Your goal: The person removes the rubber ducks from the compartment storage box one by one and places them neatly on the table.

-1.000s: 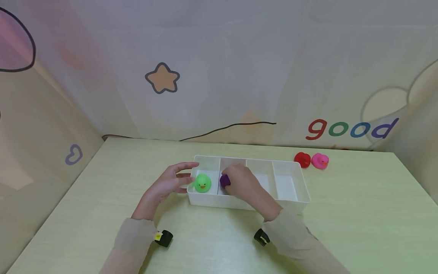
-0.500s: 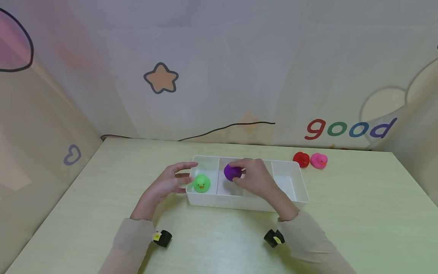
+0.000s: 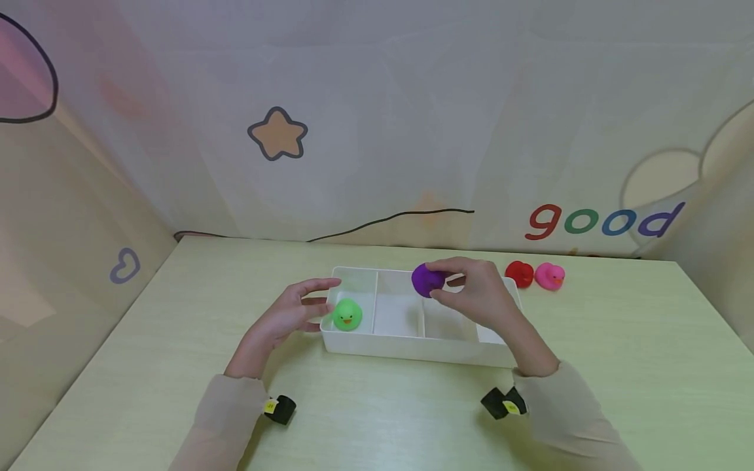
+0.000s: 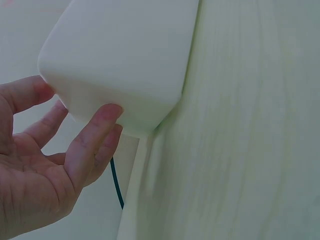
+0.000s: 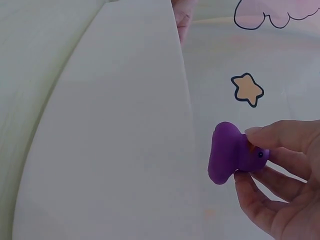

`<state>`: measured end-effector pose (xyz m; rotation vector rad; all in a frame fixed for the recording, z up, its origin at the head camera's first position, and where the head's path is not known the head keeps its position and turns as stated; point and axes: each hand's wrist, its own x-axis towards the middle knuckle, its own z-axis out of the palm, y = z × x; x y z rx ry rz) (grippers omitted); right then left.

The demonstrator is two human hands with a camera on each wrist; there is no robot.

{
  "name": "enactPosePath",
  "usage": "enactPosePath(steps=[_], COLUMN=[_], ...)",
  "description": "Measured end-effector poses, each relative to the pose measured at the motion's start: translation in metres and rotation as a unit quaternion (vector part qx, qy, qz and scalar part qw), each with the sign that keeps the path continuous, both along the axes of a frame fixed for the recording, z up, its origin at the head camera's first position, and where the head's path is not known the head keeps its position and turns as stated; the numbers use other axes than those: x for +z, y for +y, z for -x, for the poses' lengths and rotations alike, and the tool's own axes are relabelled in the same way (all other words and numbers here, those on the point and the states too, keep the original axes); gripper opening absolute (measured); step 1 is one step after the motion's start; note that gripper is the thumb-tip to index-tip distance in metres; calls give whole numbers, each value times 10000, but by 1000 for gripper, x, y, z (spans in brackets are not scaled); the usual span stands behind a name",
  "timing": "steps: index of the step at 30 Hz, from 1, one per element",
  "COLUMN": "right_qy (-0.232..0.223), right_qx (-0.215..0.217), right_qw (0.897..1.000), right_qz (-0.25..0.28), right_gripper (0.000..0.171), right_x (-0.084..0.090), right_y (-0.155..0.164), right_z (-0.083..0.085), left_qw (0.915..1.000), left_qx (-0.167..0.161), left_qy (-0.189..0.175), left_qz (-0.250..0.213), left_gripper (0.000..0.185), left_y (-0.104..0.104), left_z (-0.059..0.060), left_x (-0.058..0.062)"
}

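Right hand [image 3: 480,294] pinches rubbery purple duck [image 3: 427,280] — left hand [image 3: 288,315], fingers straight, touches smooth tray [image 3: 412,347].

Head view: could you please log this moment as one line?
right hand: pinches purple rubber duck above white divided tray | left hand: touches tray end

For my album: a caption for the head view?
Right hand lifts purple duck above tray; left hand steadies it.

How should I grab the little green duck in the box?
Pinch the green duck by its round head, coming straight down from above. It sits upright in the end compartment of the white box, whose walls close in its sides, and the left hand rests against that end, so the top is probably easiest.
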<state>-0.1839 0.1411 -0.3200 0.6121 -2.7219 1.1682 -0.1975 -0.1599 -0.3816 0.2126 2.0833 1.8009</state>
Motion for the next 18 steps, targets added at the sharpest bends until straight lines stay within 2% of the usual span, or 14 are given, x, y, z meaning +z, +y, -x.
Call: enactPosePath(steps=[13,18], right_qy=[-357,-326], right_qx=[-663,-879], right_qw=[9971,9956], right_qz=[66,-21], right_gripper=[39,39], right_x=[14,13], right_y=[45,64], right_z=[-4,-5], left_qw=[9998,9998], left_qx=[24,49], left_qy=[19,-3], left_qz=[172,193], left_gripper=[47,47], left_y=[0,0], left_z=[0,0], left_x=[0,0])
